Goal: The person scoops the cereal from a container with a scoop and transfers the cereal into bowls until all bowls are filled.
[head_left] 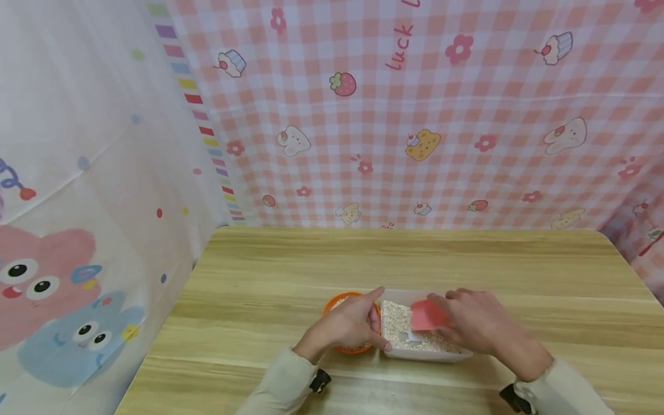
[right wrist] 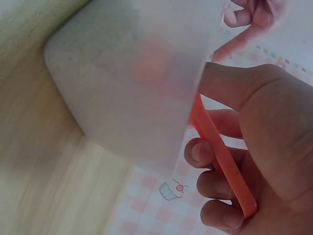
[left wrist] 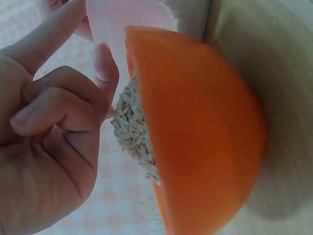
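Note:
A translucent white plastic box holds rolled oats. My left hand spans the box's left end, thumb at the near corner and forefinger at the far one, its other fingers curled. Below that hand is an orange bowl, heaped with oats. Inside the box, a flat red scraper tilts over the oats. My right hand grips it, with the fingers wrapped round its edge in the right wrist view. The box wall blurs the scraper's lower part there.
Both containers stand side by side on a wood-grain table. A pink checked cloth hangs behind the table's far edge, and a white printed cloth hangs on the left.

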Available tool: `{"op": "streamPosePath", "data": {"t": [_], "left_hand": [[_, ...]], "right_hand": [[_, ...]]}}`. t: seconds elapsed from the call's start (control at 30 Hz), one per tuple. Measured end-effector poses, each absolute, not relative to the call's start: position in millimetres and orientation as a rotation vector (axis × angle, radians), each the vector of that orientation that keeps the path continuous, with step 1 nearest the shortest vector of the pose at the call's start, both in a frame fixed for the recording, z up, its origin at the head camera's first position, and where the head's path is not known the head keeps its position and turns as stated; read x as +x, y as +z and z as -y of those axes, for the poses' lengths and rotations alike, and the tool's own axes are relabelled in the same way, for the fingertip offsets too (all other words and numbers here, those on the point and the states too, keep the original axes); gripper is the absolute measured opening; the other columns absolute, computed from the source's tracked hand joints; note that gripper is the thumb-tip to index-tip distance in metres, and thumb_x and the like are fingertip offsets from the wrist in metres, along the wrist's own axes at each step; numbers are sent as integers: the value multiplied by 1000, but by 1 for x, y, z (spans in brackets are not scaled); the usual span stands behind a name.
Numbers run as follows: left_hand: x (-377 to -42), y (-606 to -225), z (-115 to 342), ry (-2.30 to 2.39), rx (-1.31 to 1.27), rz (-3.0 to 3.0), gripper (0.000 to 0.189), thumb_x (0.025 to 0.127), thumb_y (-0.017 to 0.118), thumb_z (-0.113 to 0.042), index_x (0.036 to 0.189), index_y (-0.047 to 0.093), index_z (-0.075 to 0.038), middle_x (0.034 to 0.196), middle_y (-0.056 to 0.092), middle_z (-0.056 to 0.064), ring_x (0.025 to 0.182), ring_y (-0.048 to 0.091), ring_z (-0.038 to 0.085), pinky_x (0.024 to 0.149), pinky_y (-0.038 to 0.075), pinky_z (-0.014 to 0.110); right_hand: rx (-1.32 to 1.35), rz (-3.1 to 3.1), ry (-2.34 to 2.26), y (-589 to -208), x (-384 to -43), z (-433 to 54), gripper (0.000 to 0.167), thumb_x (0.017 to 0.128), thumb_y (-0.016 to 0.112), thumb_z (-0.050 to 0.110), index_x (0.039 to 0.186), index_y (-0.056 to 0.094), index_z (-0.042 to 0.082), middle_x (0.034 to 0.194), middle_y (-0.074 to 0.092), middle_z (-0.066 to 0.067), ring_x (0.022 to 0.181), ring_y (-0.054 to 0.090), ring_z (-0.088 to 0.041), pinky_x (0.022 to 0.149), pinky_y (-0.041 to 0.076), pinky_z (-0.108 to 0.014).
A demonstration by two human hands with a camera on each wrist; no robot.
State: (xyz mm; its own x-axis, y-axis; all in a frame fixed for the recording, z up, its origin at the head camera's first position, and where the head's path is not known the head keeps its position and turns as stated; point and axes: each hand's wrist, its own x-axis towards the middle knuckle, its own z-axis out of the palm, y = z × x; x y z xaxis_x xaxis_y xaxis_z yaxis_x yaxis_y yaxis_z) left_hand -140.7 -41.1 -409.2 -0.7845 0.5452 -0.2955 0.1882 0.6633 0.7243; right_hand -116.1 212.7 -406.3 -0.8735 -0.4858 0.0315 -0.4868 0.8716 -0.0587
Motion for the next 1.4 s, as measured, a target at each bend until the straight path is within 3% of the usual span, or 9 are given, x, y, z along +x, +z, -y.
{"op": "streamPosePath", "data": {"t": [0.17, 0.4, 0.67, 0.93, 1.2, 1.3, 1.4], "left_hand": [[-140, -408, 39, 964, 554, -2368, 110, 72, 90, -15, 158, 22, -10, 74, 62, -4, 62, 54, 9, 59, 45, 22], [-138, -406, 37, 944, 533, -2384, 109, 72, 90, -16, 158, 23, -11, 74, 61, -5, 62, 52, 8, 59, 44, 21], [-137, -404, 35, 930, 498, -2378, 110, 73, 89, -15, 159, 21, -13, 73, 62, -4, 61, 53, 9, 56, 43, 22], [-138, -405, 33, 896, 500, -2407, 109, 72, 89, -16, 158, 22, -11, 72, 61, -5, 60, 51, 7, 56, 42, 21], [-137, -405, 32, 870, 473, -2425, 109, 72, 90, -18, 158, 23, -14, 74, 60, -6, 62, 50, 8, 59, 42, 22], [-137, -404, 31, 856, 456, -2428, 110, 71, 90, -19, 158, 23, -15, 75, 60, -6, 62, 50, 8, 59, 42, 22], [-137, -403, 31, 849, 451, -2430, 110, 71, 90, -19, 159, 23, -15, 75, 61, -6, 62, 50, 8, 59, 42, 22]], "right_hand": [[830, 2983, 136, -412, -120, -206, 54, 77, 83, 39, 122, 68, 15, 91, 69, -5, 76, 63, -19, 51, 46, -32], [961, 2814, 165, -424, -126, -201, 56, 77, 82, 46, 123, 67, 18, 79, 62, 3, 68, 57, -14, 49, 42, -27], [1137, 2678, 150, -434, -136, -205, 54, 76, 83, 38, 124, 67, 17, 75, 58, 7, 65, 50, -9, 52, 39, -23], [1267, 2796, 279, -431, -135, -212, 54, 76, 83, 39, 125, 68, 21, 86, 64, 10, 74, 52, -3, 61, 47, -26], [1265, 2922, 484, -431, -135, -212, 53, 79, 81, 32, 128, 68, 16, 96, 70, 7, 76, 51, 0, 65, 47, -27], [1239, 2939, 527, -433, -133, -212, 53, 80, 80, 31, 129, 67, 14, 99, 70, 5, 80, 56, -3, 69, 50, -31], [1212, 2938, 535, -436, -130, -212, 54, 82, 78, 33, 130, 65, 10, 111, 72, -2, 93, 65, -13, 79, 54, -40]]}}
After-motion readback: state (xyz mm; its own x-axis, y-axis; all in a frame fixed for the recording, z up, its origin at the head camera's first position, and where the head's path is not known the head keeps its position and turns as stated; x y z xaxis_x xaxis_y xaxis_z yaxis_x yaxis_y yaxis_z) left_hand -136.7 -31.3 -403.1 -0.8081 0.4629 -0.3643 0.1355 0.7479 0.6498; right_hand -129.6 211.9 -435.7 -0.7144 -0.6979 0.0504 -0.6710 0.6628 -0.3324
